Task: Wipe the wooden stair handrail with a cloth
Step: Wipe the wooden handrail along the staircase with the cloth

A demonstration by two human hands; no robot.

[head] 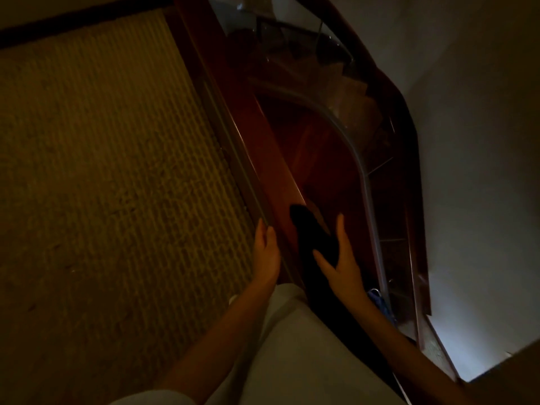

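Dimly lit throughout, the left half of the frame is filled by a ribbed, tan carpet (102, 171), and the right side is taken up by a pale wall (479, 141). Between them, the wooden handrail (263, 147) is seen running as a broad reddish-brown band from the top centre down towards the lower centre, with a grey strip (225, 135) along its left edge. To the right of the rail a curved glass panel (347, 135) is seen bending down into the stairwell, where details are too dark to be made out. At the bottom centre a light-coloured garment (292, 346) on the person is seen, with both bare forearms reaching up past it. A long dark cloth (312, 232) is laid along the handrail just below the middle of the frame, its lower part trailing towards the bottom centre beside the garment. The right hand (342, 264) is placed on the cloth with thumb and forefinger spread wide, so that the cloth lies in the fork between them; the other fingers are hidden. The left hand (266, 249) is rested against the rail's left edge, its fingers held together and nearly straight, the tips touching the grey strip, and nothing is held in it.
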